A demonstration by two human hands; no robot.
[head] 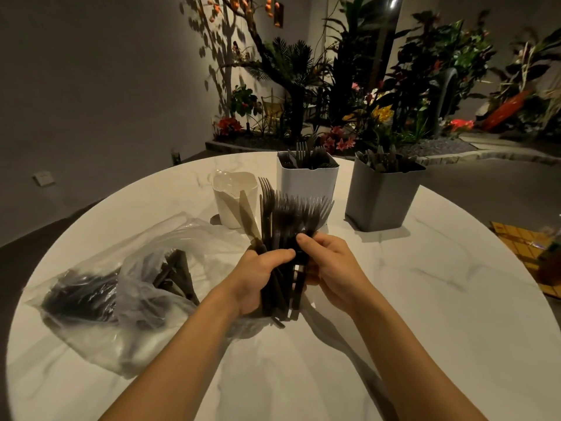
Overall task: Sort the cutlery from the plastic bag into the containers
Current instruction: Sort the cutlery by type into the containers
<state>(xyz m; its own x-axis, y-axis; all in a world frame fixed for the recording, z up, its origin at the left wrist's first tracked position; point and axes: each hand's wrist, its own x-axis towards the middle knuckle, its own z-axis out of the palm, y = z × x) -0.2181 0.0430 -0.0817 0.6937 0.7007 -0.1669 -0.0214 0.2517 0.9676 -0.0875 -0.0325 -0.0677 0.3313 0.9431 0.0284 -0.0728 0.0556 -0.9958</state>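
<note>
Above the left hand (261, 278), dark smoky forks (291, 214) fan upright.

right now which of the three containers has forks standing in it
The white container, the middle one: dark fork tines stick up above its rim. The cream container to its left and the grey container to its right show no tines.

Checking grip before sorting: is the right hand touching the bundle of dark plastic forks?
Touching. Head view shows the right hand pinching handles in the bundle of dark plastic forks.
</note>
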